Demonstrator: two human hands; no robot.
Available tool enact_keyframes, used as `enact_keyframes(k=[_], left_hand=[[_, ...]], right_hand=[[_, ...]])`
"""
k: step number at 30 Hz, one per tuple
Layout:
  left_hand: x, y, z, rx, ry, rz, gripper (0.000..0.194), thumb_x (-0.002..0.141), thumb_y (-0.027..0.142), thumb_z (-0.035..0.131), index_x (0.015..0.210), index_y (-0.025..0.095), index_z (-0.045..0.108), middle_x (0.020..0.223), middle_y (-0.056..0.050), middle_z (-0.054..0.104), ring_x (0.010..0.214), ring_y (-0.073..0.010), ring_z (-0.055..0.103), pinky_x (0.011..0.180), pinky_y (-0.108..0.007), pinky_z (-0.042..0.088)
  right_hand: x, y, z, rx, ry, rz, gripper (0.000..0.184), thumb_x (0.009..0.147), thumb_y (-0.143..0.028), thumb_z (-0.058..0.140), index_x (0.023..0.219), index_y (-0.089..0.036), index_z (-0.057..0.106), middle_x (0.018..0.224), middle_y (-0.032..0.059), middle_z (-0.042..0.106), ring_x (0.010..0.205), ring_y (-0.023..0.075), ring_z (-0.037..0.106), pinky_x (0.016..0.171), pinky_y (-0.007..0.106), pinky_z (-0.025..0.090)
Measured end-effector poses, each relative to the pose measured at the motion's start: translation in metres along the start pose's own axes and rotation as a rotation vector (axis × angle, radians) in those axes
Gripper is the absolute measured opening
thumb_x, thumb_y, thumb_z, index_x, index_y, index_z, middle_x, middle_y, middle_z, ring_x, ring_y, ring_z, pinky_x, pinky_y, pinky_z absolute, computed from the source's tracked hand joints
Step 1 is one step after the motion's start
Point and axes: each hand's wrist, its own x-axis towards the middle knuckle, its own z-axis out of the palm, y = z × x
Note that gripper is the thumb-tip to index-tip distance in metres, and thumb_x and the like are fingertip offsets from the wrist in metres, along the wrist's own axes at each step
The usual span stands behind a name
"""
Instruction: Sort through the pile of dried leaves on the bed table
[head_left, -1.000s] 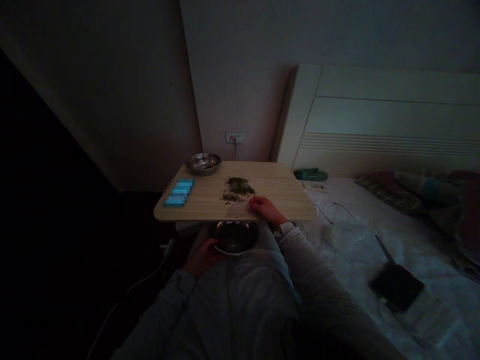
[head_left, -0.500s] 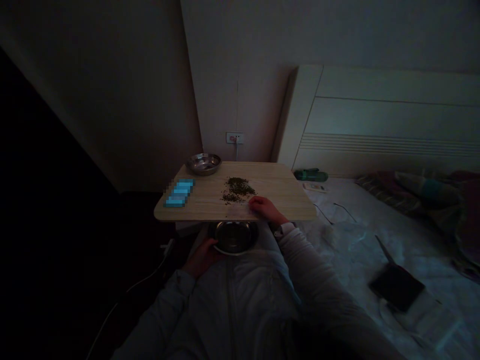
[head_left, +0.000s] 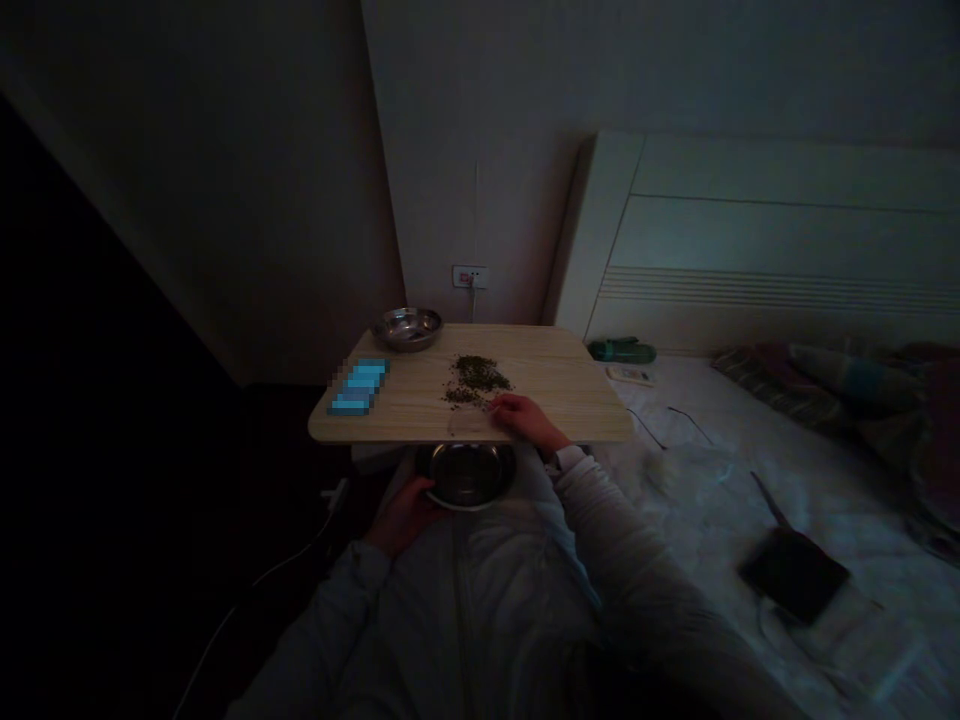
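Observation:
Small dark green grains, perhaps beans, lie in a loose heap on a light wooden table. Just at the heap's near right side, my right hand is closed in a pinch on what looks like a clear flat piece of plastic, faint against the wood. Below the table's front edge, a metal bowl rests on my lap. My left hand grips that bowl at its left rim; some of its fingers are hidden underneath.
Another metal bowl stands at the table's back left corner, with a blurred-out lit phone in front of it. On the bed to the right are a green bottle, a remote and a black flat object.
My right hand has shifted slightly left along the near side of the grains, and the clear piece shows more plainly. My left hand and the lap bowl stay in place.

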Motion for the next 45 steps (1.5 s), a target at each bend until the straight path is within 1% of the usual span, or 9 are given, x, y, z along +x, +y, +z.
enact_keyframes(k=[4, 10, 20, 24, 29, 31, 34, 37, 45], left_hand=[[-0.001, 0.001, 0.001, -0.001, 0.009, 0.01, 0.018, 0.07, 0.015, 0.07, 0.086, 0.02, 0.064, 0.081, -0.004, 0.072, 0.078, -0.0222, 0.07, 0.075, -0.038, 0.06], [-0.006, 0.003, 0.007, -0.009, 0.038, 0.002, 0.008, 0.075, 0.011, 0.065, 0.079, 0.018, 0.064, 0.076, -0.004, 0.072, 0.071, -0.0205, 0.069, 0.075, -0.038, 0.06], [-0.003, 0.003, 0.004, -0.01, 0.037, -0.008, 0.01, 0.073, 0.012, 0.067, 0.077, 0.02, 0.063, 0.074, -0.003, 0.072, 0.072, -0.021, 0.071, 0.076, -0.038, 0.062], [-0.002, 0.002, 0.004, -0.021, 0.049, -0.005, 0.01, 0.073, 0.012, 0.067, 0.077, 0.019, 0.062, 0.072, -0.003, 0.071, 0.067, -0.0188, 0.069, 0.072, -0.036, 0.061], [-0.002, 0.002, 0.003, -0.022, 0.045, -0.024, 0.013, 0.073, 0.013, 0.068, 0.083, 0.019, 0.064, 0.078, -0.004, 0.074, 0.073, -0.0212, 0.071, 0.074, -0.037, 0.061], [-0.002, 0.003, 0.003, -0.03, 0.058, -0.03, 0.01, 0.074, 0.011, 0.067, 0.081, 0.019, 0.063, 0.076, -0.004, 0.073, 0.071, -0.0203, 0.07, 0.073, -0.036, 0.061], [-0.004, 0.004, 0.006, -0.043, 0.087, -0.033, 0.01, 0.076, 0.009, 0.064, 0.076, 0.019, 0.061, 0.073, -0.003, 0.072, 0.066, -0.0187, 0.069, 0.07, -0.035, 0.061], [-0.006, 0.006, 0.009, -0.044, 0.094, -0.039, 0.012, 0.077, 0.008, 0.062, 0.075, 0.019, 0.061, 0.071, -0.003, 0.071, 0.064, -0.0184, 0.068, 0.069, -0.035, 0.062], [-0.009, 0.006, 0.009, -0.042, 0.071, -0.018, 0.012, 0.076, 0.008, 0.064, 0.083, 0.018, 0.063, 0.076, -0.003, 0.073, 0.069, -0.0195, 0.07, 0.071, -0.035, 0.062]], right_hand=[[0.0, 0.001, -0.001, 0.017, -0.015, -0.013, 0.015, 0.065, -0.024, 0.067, 0.077, -0.019, 0.074, 0.073, -0.001, 0.071, 0.069, 0.0139, 0.057, 0.066, 0.024, 0.041], [-0.002, 0.0, 0.0, 0.031, -0.02, 0.007, 0.017, 0.068, -0.028, 0.065, 0.079, -0.018, 0.073, 0.067, -0.0015, 0.068, 0.064, 0.0132, 0.055, 0.064, 0.024, 0.041], [-0.004, -0.005, -0.002, 0.019, -0.037, 0.009, 0.017, 0.069, -0.029, 0.065, 0.08, -0.018, 0.073, 0.067, -0.0012, 0.067, 0.066, 0.014, 0.055, 0.066, 0.026, 0.041], [-0.004, -0.004, -0.001, 0.028, -0.019, 0.021, 0.016, 0.066, -0.024, 0.065, 0.079, -0.017, 0.073, 0.068, -0.002, 0.067, 0.066, 0.0135, 0.055, 0.066, 0.025, 0.04], [-0.002, -0.002, -0.001, 0.097, -0.022, 0.029, 0.014, 0.064, -0.022, 0.063, 0.074, -0.018, 0.071, 0.067, -0.0018, 0.067, 0.065, 0.0138, 0.056, 0.065, 0.025, 0.042], [-0.001, 0.0, -0.002, 0.157, 0.027, 0.025, 0.014, 0.064, -0.024, 0.06, 0.075, -0.019, 0.069, 0.066, -0.0015, 0.067, 0.065, 0.0143, 0.057, 0.067, 0.026, 0.044], [0.002, 0.006, -0.004, 0.174, 0.24, 0.013, 0.014, 0.067, -0.026, 0.057, 0.076, -0.021, 0.065, 0.068, -0.0009, 0.066, 0.069, 0.0158, 0.059, 0.073, 0.029, 0.046], [0.004, 0.011, -0.004, 0.076, 0.424, 0.02, 0.013, 0.07, -0.027, 0.055, 0.078, -0.021, 0.063, 0.072, 0.0002, 0.066, 0.074, 0.0172, 0.06, 0.078, 0.031, 0.046], [0.004, 0.01, -0.001, -0.07, 0.501, 0.024, 0.009, 0.073, -0.027, 0.052, 0.076, -0.021, 0.058, 0.068, -0.0009, 0.061, 0.07, 0.0168, 0.054, 0.071, 0.029, 0.042]])
